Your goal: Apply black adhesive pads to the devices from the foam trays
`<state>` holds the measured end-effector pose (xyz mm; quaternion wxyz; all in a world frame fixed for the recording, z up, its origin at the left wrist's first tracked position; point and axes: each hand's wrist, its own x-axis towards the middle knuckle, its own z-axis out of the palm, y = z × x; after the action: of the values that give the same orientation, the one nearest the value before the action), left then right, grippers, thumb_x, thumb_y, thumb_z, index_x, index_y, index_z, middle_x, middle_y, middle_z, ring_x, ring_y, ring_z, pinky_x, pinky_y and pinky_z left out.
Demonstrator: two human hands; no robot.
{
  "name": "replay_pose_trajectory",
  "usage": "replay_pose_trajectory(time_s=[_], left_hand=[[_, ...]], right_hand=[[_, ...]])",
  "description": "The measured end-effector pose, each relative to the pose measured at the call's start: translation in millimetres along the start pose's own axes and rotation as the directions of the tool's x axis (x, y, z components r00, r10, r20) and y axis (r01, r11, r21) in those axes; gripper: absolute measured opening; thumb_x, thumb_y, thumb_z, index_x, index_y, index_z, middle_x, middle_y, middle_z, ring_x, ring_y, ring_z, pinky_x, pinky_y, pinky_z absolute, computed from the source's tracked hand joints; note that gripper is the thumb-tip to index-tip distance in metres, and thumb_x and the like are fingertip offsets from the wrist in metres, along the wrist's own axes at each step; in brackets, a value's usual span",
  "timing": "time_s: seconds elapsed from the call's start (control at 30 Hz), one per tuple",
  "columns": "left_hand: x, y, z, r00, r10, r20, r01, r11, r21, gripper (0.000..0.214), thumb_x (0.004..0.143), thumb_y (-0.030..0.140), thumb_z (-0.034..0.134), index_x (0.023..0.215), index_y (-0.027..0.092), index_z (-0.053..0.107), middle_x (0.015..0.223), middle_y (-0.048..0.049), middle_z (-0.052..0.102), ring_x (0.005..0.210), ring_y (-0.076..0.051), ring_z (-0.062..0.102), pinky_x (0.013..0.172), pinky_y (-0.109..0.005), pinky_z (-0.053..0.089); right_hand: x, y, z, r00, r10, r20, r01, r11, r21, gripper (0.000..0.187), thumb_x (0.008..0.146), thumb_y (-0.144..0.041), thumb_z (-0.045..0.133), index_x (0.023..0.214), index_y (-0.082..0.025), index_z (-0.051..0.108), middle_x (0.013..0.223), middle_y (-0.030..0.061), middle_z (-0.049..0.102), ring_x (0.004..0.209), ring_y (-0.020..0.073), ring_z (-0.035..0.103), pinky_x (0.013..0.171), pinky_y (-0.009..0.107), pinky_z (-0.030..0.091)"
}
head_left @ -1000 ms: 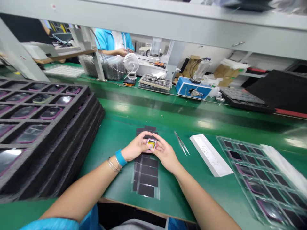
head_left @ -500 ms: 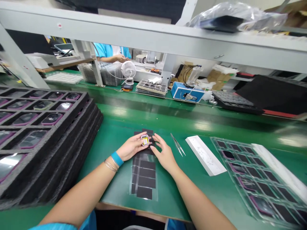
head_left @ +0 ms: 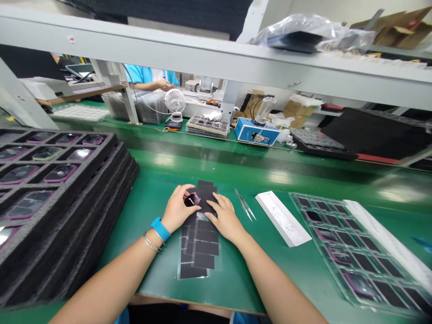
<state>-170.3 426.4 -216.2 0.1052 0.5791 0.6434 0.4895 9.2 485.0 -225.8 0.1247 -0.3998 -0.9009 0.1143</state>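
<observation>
My left hand (head_left: 177,209) pinches a small rounded device (head_left: 191,200) with a pink rim and a dark glass face turned up. My right hand (head_left: 224,219) rests beside it, fingers spread on the black film pieces (head_left: 200,234), and holds nothing. Those pieces lie in overlapping rows on a clear backing sheet, partly under both hands. Steel tweezers (head_left: 245,205) lie just right of my right hand. Beyond them is a long white strip (head_left: 282,218).
A stack of black foam trays (head_left: 57,189) with pink-rimmed glass pieces fills the left. A clear compartment tray (head_left: 351,252) lies on the right. Across the green bench are a blue tester box (head_left: 256,134), a small white fan (head_left: 174,100), and a co-worker's hands (head_left: 158,85).
The device has turned over, from its yellow-labelled side to its dark glass side, and has moved left. My right hand has moved down onto the black film. The view has shifted slightly.
</observation>
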Motion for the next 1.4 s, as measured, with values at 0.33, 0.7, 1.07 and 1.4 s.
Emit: replay_pose_trajectory(time_s=[0.33, 0.7, 1.07, 1.4], left_hand=[[0.1, 8.3, -2.9, 1.0, -0.003, 0.001, 0.003, 1.0, -0.031, 0.057, 0.057, 0.02, 0.081, 0.107, 0.022, 0.054, 0.082, 0.0015, 0.061, 0.075, -0.016, 0.059, 0.071, -0.03, 0.049], [-0.4, 8.9, -2.5, 0.999, -0.051, 0.02, 0.052, 0.996, -0.071, 0.057, 0.056, 0.018, 0.081, 0.104, 0.022, 0.05, 0.08, 0.003, 0.061, 0.075, -0.015, 0.059, 0.07, -0.028, 0.047], [-1.7, 11.0, -3.2, 0.998, -0.047, 0.032, 0.049, 0.997, -0.059, 0.055, 0.057, 0.019, 0.08, 0.103, 0.022, 0.05, 0.08, 0.0022, 0.06, 0.077, -0.016, 0.059, 0.072, -0.031, 0.047], [-0.7, 12.0, -2.0, 0.998, 0.044, -0.046, -0.044, 0.999, -0.005, 0.053, 0.058, 0.019, 0.081, 0.103, 0.021, 0.052, 0.088, -0.0006, 0.061, 0.081, -0.018, 0.059, 0.075, -0.032, 0.049]], right_hand=[[-2.4, 1.1, -1.0, 0.998, -0.005, 0.063, 0.001, 0.998, 0.066, 0.046, 0.087, -0.039, 0.054, 0.129, -0.021, 0.051, 0.144, 0.0093, 0.037, 0.134, 0.028, 0.028, 0.111, 0.049, 0.021], [-2.6, 4.4, 3.0, 0.999, -0.017, 0.045, 0.014, 0.997, 0.07, 0.046, 0.087, -0.041, 0.052, 0.129, -0.023, 0.051, 0.144, 0.0086, 0.037, 0.134, 0.0268, 0.028, 0.11, 0.048, 0.021], [-3.0, 1.2, -1.3, 0.998, -0.019, 0.064, 0.015, 0.998, 0.057, 0.046, 0.087, -0.039, 0.053, 0.13, -0.02, 0.05, 0.144, 0.0098, 0.037, 0.134, 0.0277, 0.027, 0.111, 0.048, 0.021], [-1.3, 8.0, 4.5, 0.998, -0.053, 0.021, 0.052, 0.998, 0.036, 0.046, 0.087, -0.04, 0.052, 0.129, -0.02, 0.051, 0.142, 0.0087, 0.04, 0.132, 0.0266, 0.031, 0.11, 0.047, 0.024]])
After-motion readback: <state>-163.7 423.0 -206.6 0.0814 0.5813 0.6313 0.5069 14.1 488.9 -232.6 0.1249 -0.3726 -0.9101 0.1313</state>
